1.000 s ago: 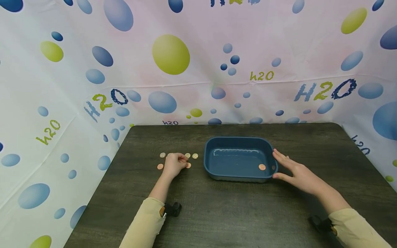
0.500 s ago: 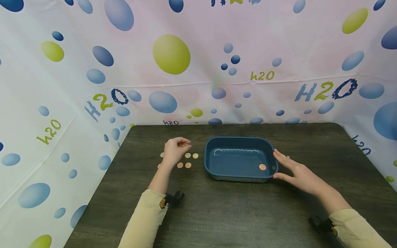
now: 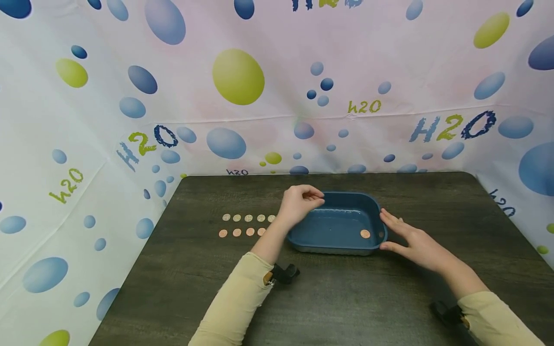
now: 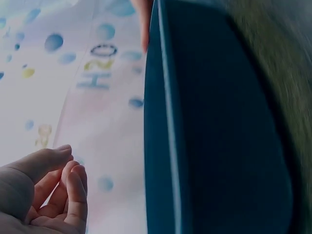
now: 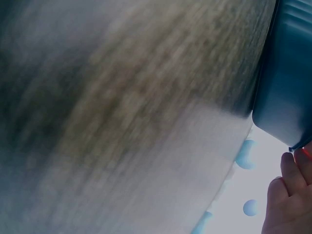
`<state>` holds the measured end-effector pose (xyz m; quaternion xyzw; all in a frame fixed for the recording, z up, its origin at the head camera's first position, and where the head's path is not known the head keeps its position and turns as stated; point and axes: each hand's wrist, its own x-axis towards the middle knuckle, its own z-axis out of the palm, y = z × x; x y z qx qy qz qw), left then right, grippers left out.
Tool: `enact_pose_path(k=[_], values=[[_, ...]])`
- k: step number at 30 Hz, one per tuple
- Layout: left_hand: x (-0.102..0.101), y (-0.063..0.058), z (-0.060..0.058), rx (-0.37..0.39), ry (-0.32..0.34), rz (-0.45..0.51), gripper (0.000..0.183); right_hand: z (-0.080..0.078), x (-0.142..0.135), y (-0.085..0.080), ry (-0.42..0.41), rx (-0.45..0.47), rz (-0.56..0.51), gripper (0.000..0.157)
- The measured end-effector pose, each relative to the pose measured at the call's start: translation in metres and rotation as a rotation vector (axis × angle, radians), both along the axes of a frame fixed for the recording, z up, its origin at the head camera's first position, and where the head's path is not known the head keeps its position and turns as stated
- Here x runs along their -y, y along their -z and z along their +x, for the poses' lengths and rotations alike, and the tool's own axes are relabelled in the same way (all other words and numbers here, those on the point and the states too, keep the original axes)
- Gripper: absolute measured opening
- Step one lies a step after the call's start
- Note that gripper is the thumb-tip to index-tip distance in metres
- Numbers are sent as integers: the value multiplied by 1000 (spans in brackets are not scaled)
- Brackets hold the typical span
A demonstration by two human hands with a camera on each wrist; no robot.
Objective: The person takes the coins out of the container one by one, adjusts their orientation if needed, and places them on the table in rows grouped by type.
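My left hand [image 3: 299, 204] is above the left side of a dark blue rectangular tray [image 3: 333, 248]. Its fingers are loosely bent, with thumb and fingertips close together, and no object shows between them in the left wrist view. One copper coin [image 3: 365, 234] lies inside the tray near its right end. My right hand [image 3: 417, 245] rests against that end, fingers and thumb extended along the rim. Left of the tray, coins lie in two rows: pale gold and silvery coins [image 3: 248, 218] behind, copper coins [image 3: 236, 232] in front. My left forearm passes close by the right end of these rows.
Everything stands on a dark wood-grain table [image 3: 346, 302]. A patterned curtain [image 3: 277, 86] with blue and green ovals hangs behind it and along the left side. Black wrist-worn devices are strapped below both hands.
My left hand has lifted off the front row of coins, leaving a copper coin lying there, and moved right over the tray. My right hand and the tray have stayed put.
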<state>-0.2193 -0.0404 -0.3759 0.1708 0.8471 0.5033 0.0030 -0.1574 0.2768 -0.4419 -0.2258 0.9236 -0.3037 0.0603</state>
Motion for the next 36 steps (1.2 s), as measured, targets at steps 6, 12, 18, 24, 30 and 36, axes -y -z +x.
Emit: enact_pose_path(k=[6,12,18,24,30,36], values=[[-43,13,-1,135,77,86,12,0,0,2,-4,-6,-11,82],[-80,25,-6,223,112,70,10,0,-3,4,-7,-5,-19,81],[-104,39,-12,284,101,-10,6,0,-3,4,-10,-13,-21,80],[-111,56,-14,366,67,-64,4,0,-2,2,-11,-17,-15,80],[-113,68,-16,370,108,-175,9,0,-2,2,-11,-18,-12,80],[-118,71,-16,306,186,-386,21,0,-3,3,-17,-26,-16,80]])
